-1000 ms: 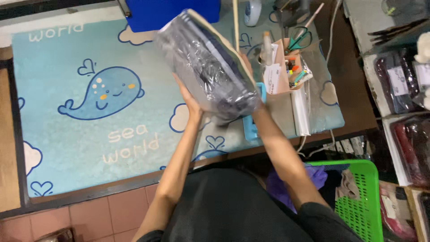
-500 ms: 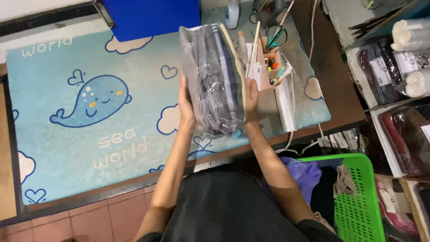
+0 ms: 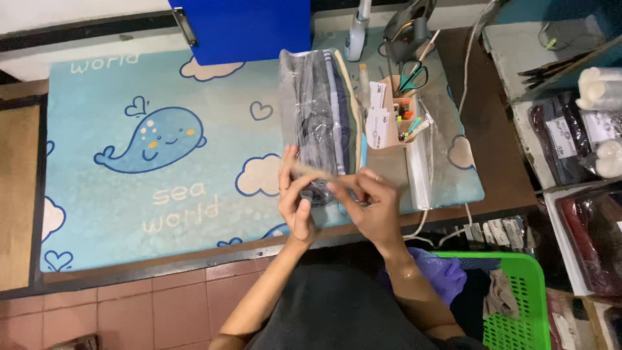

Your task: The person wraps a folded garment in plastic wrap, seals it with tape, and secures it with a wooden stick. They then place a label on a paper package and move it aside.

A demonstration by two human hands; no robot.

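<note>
A light-blue play mat printed with a cartoon whale, clouds and hearts [image 3: 162,194] covers a dark wooden worktable [image 3: 483,129], which stands over a floor of pinkish-brown square tiles [image 3: 162,298]. At the far edge of the mat sits a solid blue box with a metal handle [image 3: 246,26]; to the right stand a beige desk organiser holding green-handled scissors, pens and paper tags [image 3: 395,116] and a flat stack of clear plastic bags [image 3: 431,162]. A bright green plastic basket [image 3: 518,291] stands on the floor at lower right, and shelves of dark bagged goods [image 3: 583,149] line the right side. Half a second ago both hands held the clear plastic bag of folded grey and blue striped fabric [image 3: 321,123] upright above the mat, one on each side; now the bag lies flat on the mat, its long side running away from the person, just left of the organiser, and the hands have come off its sides. The left hand [image 3: 295,198] and right hand [image 3: 369,204] now meet at the near end of the bag, over its bottom edge. Between them they pinch a thin tan strip [image 3: 317,172], seemingly tape, stretched across the bag's near end: the left thumb and forefinger close on its left end, the right fingertips curl on its right end, the remaining fingers loosely bent.
</note>
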